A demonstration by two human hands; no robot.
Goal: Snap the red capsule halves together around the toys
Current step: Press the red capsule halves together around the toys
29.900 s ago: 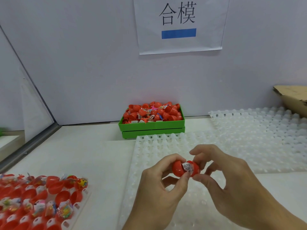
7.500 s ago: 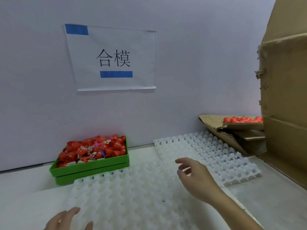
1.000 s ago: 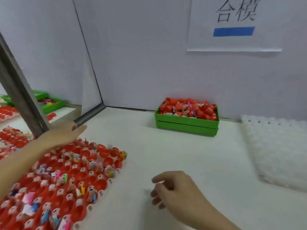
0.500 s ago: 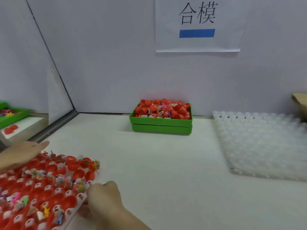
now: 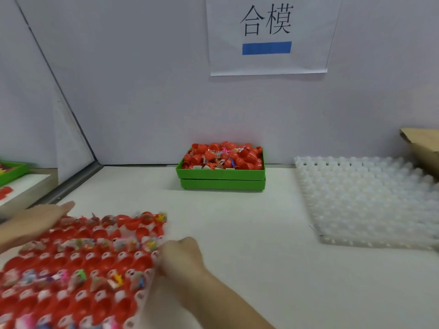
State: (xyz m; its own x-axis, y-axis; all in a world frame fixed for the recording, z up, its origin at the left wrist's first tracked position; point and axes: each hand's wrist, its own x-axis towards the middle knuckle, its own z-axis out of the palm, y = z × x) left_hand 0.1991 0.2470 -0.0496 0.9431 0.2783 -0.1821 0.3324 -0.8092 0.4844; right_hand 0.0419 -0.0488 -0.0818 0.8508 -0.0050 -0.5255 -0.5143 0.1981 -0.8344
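Observation:
A white pocket tray (image 5: pixel 140 298) full of open red capsule halves (image 5: pixel 99 262) and small colourful toys (image 5: pixel 80 276) lies at the lower left, blurred by motion. My right hand (image 5: pixel 183 255) grips the tray's right edge, fingers curled at the rim. My left hand (image 5: pixel 38 222) lies flat with straight fingers on the tray's far left corner.
A green box (image 5: pixel 222 178) heaped with red capsule halves and toys stands at the back wall. An empty white pocket tray (image 5: pixel 370 203) lies at the right, with a cardboard box (image 5: pixel 422 143) behind it. A partition and another bench are at the left.
The filled tray has slid to the right, toward the middle of the table, with both hands on it. My right hand moved right along with the tray's edge.

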